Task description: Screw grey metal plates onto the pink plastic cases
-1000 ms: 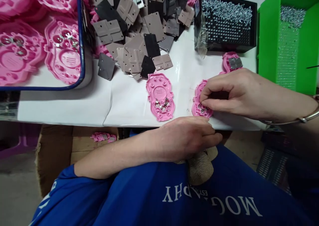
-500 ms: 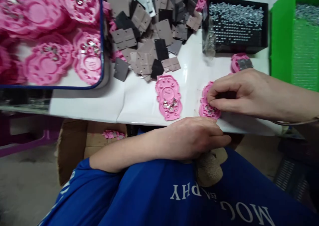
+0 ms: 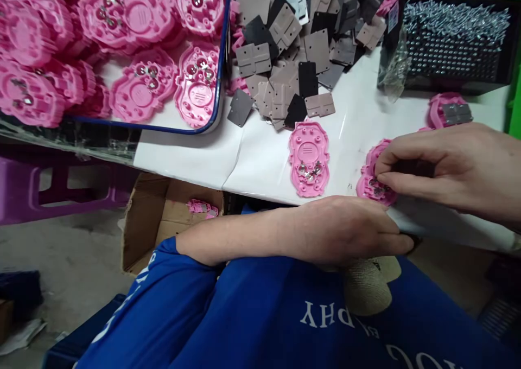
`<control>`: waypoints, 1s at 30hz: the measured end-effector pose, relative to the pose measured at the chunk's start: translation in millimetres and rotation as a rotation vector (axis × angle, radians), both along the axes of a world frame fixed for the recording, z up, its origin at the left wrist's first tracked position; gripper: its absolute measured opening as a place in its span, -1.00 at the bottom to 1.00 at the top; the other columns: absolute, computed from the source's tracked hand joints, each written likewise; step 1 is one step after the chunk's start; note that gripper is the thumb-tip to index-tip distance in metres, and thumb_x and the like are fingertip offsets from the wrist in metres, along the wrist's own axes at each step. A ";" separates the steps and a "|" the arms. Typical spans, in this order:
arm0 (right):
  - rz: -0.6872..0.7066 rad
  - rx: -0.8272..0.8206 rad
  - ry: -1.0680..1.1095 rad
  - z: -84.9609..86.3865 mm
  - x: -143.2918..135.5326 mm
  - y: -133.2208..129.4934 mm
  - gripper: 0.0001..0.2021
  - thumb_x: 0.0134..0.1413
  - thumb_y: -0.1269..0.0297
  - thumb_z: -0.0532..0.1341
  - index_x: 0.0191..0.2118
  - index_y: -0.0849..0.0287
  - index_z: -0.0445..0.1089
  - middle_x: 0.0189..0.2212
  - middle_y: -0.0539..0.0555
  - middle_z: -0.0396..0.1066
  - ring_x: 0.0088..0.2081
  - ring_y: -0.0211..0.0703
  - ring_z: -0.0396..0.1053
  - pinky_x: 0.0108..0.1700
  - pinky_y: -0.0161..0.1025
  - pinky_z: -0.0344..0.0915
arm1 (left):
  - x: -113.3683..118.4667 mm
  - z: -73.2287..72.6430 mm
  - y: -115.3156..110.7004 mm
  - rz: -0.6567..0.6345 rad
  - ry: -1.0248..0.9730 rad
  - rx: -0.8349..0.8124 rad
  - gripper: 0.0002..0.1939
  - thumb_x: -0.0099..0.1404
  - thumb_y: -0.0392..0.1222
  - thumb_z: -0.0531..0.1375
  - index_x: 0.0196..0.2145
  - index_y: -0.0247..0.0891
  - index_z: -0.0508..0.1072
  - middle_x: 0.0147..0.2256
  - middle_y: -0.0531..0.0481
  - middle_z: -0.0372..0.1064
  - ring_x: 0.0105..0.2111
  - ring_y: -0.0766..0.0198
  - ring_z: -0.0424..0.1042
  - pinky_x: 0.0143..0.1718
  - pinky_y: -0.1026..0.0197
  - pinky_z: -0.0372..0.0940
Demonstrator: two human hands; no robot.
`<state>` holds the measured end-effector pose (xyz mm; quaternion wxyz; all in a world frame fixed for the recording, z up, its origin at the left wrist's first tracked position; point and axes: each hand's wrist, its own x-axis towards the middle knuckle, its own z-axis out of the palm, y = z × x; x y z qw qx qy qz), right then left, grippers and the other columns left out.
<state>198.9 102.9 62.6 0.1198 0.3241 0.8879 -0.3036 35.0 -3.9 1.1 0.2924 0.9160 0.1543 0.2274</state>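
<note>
Right fingers [image 3: 389, 153] touch pink shell [image 3: 370, 169], left fingers [image 3: 393, 242] curled nearer — grips unclear — black screw box [image 3: 451, 82] beyond.

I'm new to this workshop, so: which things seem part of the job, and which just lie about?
Seemingly in the job:
right hand, at a pink shell
second shell
plates
metal bits in a black box
tray
carton

Apparently just lying about:
purple stool
floor paper

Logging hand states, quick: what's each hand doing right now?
Left hand: palm hidden; cannot tell if open or closed.
Right hand: pinched closed at the pink casing; anything held is hidden.
</note>
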 end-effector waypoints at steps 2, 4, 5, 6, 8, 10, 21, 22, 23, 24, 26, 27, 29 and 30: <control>-0.006 0.003 -0.002 0.0 0.6 0.0 -0.77 0.07 0.10 0.14 -0.42 0.01 0.52 -0.51 -0.11 0.48 -0.59 -0.37 0.32 -0.55 -0.39 0.16 | -0.1 1.0 0.2 0.000 0.028 -0.001 -0.56 0.39 -0.42 -0.06 0.15 -0.42 0.36 -0.10 -0.11 0.45 -0.05 0.24 0.39 0.10 0.27 0.22; -0.012 0.009 0.005 0.2 1.2 -0.4 -0.76 0.09 0.09 0.14 -0.41 -0.01 0.53 -0.49 -0.12 0.49 -0.58 -0.36 0.33 -0.55 -0.38 0.17 | -0.6 2.6 0.5 0.000 0.039 -0.017 -0.55 0.40 -0.41 -0.08 0.17 -0.41 0.34 -0.09 -0.10 0.44 -0.08 0.24 0.39 0.07 0.26 0.24; -0.016 0.014 0.007 0.1 1.6 -0.7 -0.76 0.09 0.08 0.14 -0.41 -0.02 0.53 -0.49 -0.12 0.49 -0.58 -0.35 0.34 -0.55 -0.38 0.17 | -1.1 3.4 0.7 -0.003 0.038 -0.019 -0.55 0.40 -0.41 -0.08 0.17 -0.42 0.34 -0.09 -0.10 0.44 -0.09 0.24 0.39 0.08 0.26 0.23; -0.024 0.018 0.004 -0.1 2.0 -1.1 -0.76 0.10 0.08 0.14 -0.40 -0.01 0.53 -0.48 -0.11 0.50 -0.57 -0.34 0.35 -0.54 -0.37 0.18 | -1.5 4.1 0.8 -0.005 0.034 -0.017 -0.56 0.40 -0.41 -0.07 0.16 -0.43 0.35 -0.10 -0.11 0.44 -0.10 0.24 0.39 0.11 0.27 0.22; -0.037 0.015 0.015 -1.1 2.9 -1.7 -0.75 0.11 0.07 0.14 -0.39 0.01 0.53 -0.47 -0.08 0.51 -0.56 -0.31 0.36 -0.53 -0.35 0.19 | -2.5 4.9 1.0 0.001 0.026 -0.026 -0.58 0.41 -0.41 -0.05 0.16 -0.44 0.35 -0.10 -0.12 0.44 -0.10 0.24 0.39 0.13 0.29 0.20; -0.047 0.005 0.048 -2.6 3.7 -2.0 -0.73 0.10 0.06 0.15 -0.41 0.03 0.54 -0.49 -0.06 0.50 -0.58 -0.30 0.35 -0.54 -0.34 0.18 | -3.3 5.2 1.0 0.010 0.007 -0.062 -0.60 0.41 -0.40 -0.02 0.15 -0.44 0.35 -0.10 -0.12 0.44 -0.09 0.24 0.39 0.10 0.28 0.22; -0.023 -0.127 0.033 2.1 4.8 -1.9 -0.76 0.21 0.18 0.13 -0.30 0.13 0.53 -0.40 -0.02 0.49 -0.43 -0.35 0.33 -0.38 -0.36 0.18 | 0.7 0.7 -7.2 0.090 -0.012 -0.214 -0.77 0.43 -0.36 0.06 -0.03 -0.35 0.43 -0.14 -0.07 0.41 -0.09 0.22 0.38 0.01 0.21 0.29; -0.020 -0.128 0.033 2.1 5.0 -1.6 -0.77 0.20 0.21 0.14 -0.32 0.13 0.52 -0.41 -0.03 0.48 -0.44 -0.37 0.31 -0.39 -0.37 0.17 | 2.2 -0.3 -8.1 0.104 -0.015 -0.216 -0.78 0.45 -0.33 0.05 -0.04 -0.33 0.43 -0.16 -0.06 0.41 -0.10 0.22 0.38 0.00 0.21 0.29; -0.021 -0.125 0.034 2.2 5.1 -1.4 -0.79 0.20 0.23 0.15 -0.34 0.13 0.52 -0.43 -0.04 0.47 -0.45 -0.37 0.30 -0.39 -0.37 0.15 | 3.6 -1.0 -8.9 0.117 -0.017 -0.222 -0.79 0.47 -0.31 0.03 -0.06 -0.33 0.43 -0.18 -0.04 0.41 -0.12 0.24 0.38 -0.01 0.23 0.29; -0.026 -0.121 0.033 2.2 5.1 -1.3 -0.80 0.19 0.25 0.15 -0.36 0.13 0.51 -0.44 -0.04 0.46 -0.45 -0.38 0.29 -0.40 -0.37 0.15 | 4.8 -1.1 -9.4 0.130 -0.014 -0.233 -0.79 0.49 -0.29 0.02 -0.08 -0.33 0.43 -0.21 -0.03 0.40 -0.14 0.27 0.37 -0.03 0.26 0.29; -0.031 -0.120 0.034 2.4 4.8 -1.5 -0.81 0.17 0.26 0.16 -0.37 0.14 0.51 -0.45 -0.05 0.46 -0.46 -0.38 0.28 -0.41 -0.36 0.14 | 6.3 -0.6 -9.6 0.142 -0.005 -0.260 -0.78 0.51 -0.27 -0.01 -0.09 -0.32 0.43 -0.24 0.00 0.38 -0.16 0.31 0.37 -0.07 0.31 0.28; -0.031 -0.118 0.035 2.4 4.6 -1.5 -0.81 0.16 0.26 0.17 -0.38 0.14 0.51 -0.45 -0.05 0.45 -0.47 -0.38 0.28 -0.41 -0.36 0.14 | 6.5 -0.2 -9.5 0.140 -0.002 -0.270 -0.78 0.51 -0.27 -0.01 -0.08 -0.32 0.42 -0.23 0.00 0.38 -0.17 0.32 0.37 -0.07 0.32 0.28; -0.024 -0.108 0.034 2.5 4.2 -1.3 -0.81 0.15 0.26 0.17 -0.39 0.14 0.50 -0.46 -0.05 0.45 -0.48 -0.38 0.27 -0.42 -0.35 0.12 | 6.2 0.4 -9.0 0.131 0.001 -0.275 -0.77 0.51 -0.29 -0.01 -0.05 -0.32 0.42 -0.22 0.00 0.38 -0.16 0.32 0.37 -0.07 0.32 0.28; -0.018 -0.099 0.035 2.5 4.1 -1.0 -0.81 0.15 0.26 0.17 -0.39 0.14 0.50 -0.47 -0.05 0.45 -0.48 -0.38 0.26 -0.42 -0.35 0.11 | 5.9 0.4 -8.8 0.129 -0.002 -0.271 -0.76 0.51 -0.29 -0.01 -0.03 -0.32 0.42 -0.21 0.00 0.39 -0.15 0.32 0.37 -0.06 0.31 0.28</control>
